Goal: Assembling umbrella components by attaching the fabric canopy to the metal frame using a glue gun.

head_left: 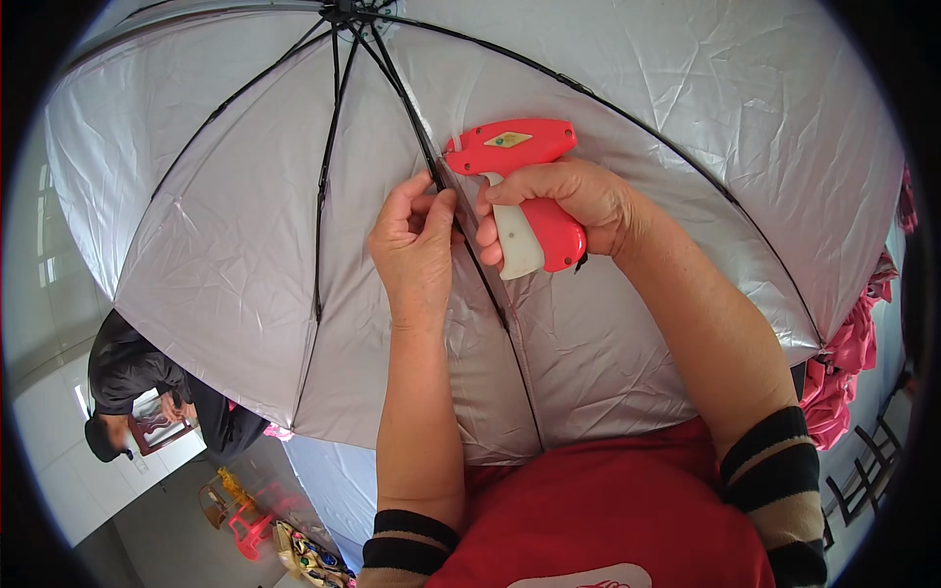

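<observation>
An opened umbrella (578,353), its silvery grey inner side toward me, spreads across most of the view, with thin black ribs running out from the hub (345,12) at the top. My left hand (417,230) is closed, thumb and fingers pinching a black rib (497,294) near the seam of the cloth. My right hand (573,201) wraps round a red pistol-shaped hand tool (515,145) with a white trigger. The tool's narrow nose points left and meets the rib just above my left fingertips. What lies right at the nose is too small to make out.
At the left another person (137,377) in dark clothes bends over a white table (69,421). Below are a red plastic stool (252,532) and a patterned bundle (304,559). Pink cloth (833,392) hangs at the right, near a dark rack (867,470).
</observation>
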`<act>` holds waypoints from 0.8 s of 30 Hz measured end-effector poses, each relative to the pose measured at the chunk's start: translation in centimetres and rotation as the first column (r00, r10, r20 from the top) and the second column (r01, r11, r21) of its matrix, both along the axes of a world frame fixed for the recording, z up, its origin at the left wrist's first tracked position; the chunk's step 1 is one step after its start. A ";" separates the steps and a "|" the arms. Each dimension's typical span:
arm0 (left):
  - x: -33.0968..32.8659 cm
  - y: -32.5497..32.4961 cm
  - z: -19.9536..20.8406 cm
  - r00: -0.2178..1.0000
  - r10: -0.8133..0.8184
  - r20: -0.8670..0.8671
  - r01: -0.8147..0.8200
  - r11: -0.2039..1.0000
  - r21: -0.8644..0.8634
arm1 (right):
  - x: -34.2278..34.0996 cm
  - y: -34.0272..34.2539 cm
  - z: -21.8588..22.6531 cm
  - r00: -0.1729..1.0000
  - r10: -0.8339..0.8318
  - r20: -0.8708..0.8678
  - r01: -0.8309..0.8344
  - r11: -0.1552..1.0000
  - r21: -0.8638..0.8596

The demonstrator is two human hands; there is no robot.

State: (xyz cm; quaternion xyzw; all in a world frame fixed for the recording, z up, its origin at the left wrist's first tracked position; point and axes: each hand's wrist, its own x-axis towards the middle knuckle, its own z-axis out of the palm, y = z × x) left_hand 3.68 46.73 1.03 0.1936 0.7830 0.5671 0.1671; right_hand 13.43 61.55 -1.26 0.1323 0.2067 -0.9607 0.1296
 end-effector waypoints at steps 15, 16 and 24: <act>0.4 0.8 -0.2 1.000 -0.007 0.010 0.007 1.000 0.007 | -0.9 0.4 0.2 0.999 0.040 0.012 -0.039 0.999 -0.009; 0.5 0.9 -0.3 1.000 -0.009 0.012 0.008 1.000 0.016 | -0.8 0.5 0.3 0.999 0.045 0.020 -0.045 0.999 -0.002; 1.2 0.9 -0.3 1.000 -0.007 0.007 0.007 1.000 0.011 | -0.3 0.8 0.2 0.999 0.030 0.029 -0.036 0.974 0.223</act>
